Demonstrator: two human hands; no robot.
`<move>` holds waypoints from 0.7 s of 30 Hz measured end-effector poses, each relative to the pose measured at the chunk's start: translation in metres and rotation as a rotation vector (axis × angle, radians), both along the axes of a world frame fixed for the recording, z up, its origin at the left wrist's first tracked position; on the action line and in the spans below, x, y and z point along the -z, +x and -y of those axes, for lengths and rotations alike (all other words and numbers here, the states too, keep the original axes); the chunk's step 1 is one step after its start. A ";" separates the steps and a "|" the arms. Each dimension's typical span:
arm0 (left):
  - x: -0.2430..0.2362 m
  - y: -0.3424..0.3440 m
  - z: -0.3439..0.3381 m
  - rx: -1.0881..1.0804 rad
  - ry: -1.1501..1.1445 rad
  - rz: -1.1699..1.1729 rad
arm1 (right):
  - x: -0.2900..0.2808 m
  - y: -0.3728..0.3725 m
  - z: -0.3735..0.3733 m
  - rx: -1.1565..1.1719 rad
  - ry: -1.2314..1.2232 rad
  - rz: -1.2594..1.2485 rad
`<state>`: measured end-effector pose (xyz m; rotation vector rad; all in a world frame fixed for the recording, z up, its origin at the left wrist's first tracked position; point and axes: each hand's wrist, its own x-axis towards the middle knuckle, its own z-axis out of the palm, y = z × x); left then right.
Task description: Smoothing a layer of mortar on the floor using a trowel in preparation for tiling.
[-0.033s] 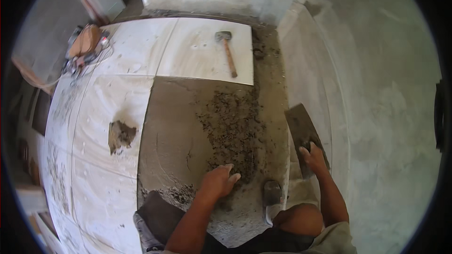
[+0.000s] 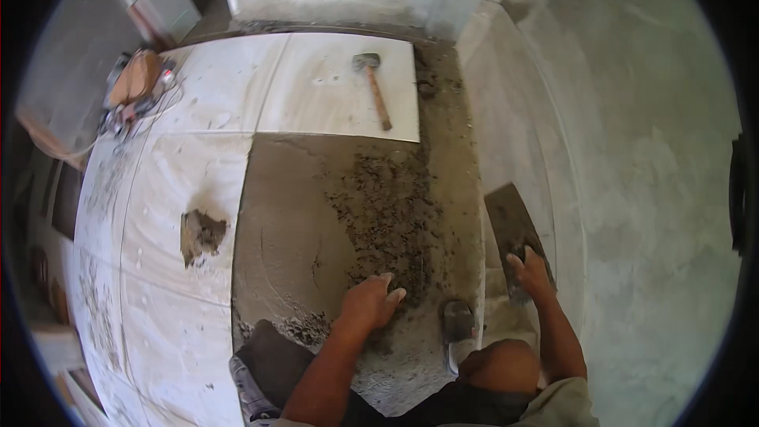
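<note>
At the right, my right hand (image 2: 534, 270) is closed round the handle of a long rectangular plastering trowel (image 2: 510, 217). Its dark, mortar-smeared blade is held beside the low wall ledge. My left hand (image 2: 370, 302) is low over the mortar bed (image 2: 292, 213), at the near end of a strip of loose, crumbly mortar (image 2: 387, 205). Its thumb and forefinger stand apart, with nothing visible between them; the other fingers are partly hidden. Left of the crumbly strip the bed is smooth. A mallet (image 2: 373, 91) with a wooden handle lies on the far white tile (image 2: 316, 103).
White floor tiles (image 2: 178, 269) border the bed on the left, with a mortar lump (image 2: 202, 236) on one. Power tools with cables (image 2: 134, 95) lie at the far left. My sandalled foot (image 2: 457, 324) is near the right wall (image 2: 648, 166). A boxy panel (image 2: 166, 8) leans by the doorway.
The view has shifted slightly, so the tiles and mallet appear a little further left. My right hand and the trowel appear slightly further right and lower. My left hand has barely moved.
</note>
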<state>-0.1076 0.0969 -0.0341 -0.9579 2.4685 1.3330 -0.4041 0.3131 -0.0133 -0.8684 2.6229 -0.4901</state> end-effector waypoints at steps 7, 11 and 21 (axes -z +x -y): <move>0.021 -0.030 -0.025 0.271 0.104 -0.085 | 0.022 0.096 -0.245 0.621 0.164 0.133; 0.028 -0.047 -0.044 0.367 0.111 -0.047 | -0.041 0.207 -0.254 0.979 0.202 0.308; 0.045 -0.071 -0.099 0.563 0.186 -0.105 | -0.036 0.430 -0.393 0.950 0.154 0.318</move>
